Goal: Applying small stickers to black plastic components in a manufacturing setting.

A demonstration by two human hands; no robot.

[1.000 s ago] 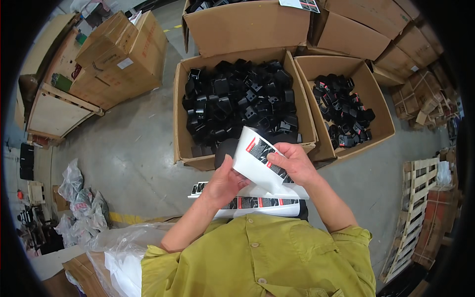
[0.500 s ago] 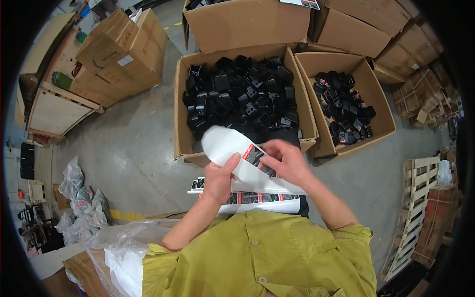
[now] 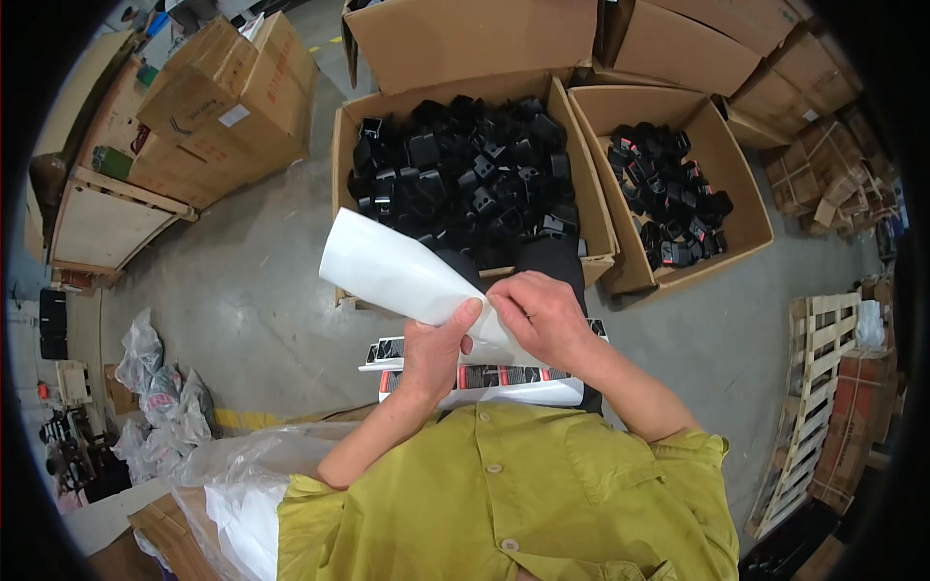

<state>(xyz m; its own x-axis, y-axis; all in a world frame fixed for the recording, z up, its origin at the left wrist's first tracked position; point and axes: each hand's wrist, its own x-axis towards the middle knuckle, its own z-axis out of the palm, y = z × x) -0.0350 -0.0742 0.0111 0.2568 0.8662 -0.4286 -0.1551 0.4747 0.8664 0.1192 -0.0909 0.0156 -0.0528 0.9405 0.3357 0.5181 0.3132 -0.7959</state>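
A curled white label sheet [image 3: 387,271] stretches up and left from my hands, its blank side showing. My left hand [image 3: 436,344] grips it, thumb on top and fingers underneath. At the sheet's right edge my right hand [image 3: 542,315] is closed in a pinch; its fingertips are partly hidden, so a separate label there cannot be made out. More label sheets [image 3: 504,378] with black and red printed pictures lie across my lap below both hands. Beyond the curled sheet, a large cardboard box [image 3: 341,174] holds a heap of black plastic parts [image 3: 465,174].
To the right stands a smaller cardboard box [image 3: 751,184] with black parts, some bearing red labels. A wooden pallet [image 3: 809,407] leans farther right. Stacked cartons [image 3: 228,116] are at far left, and bagged items [image 3: 160,397] lie on the floor at left.
The sheet has swung left and curled over, so its printed pictures near my fingers no longer show. My right hand has shifted slightly left, closer to my left hand.
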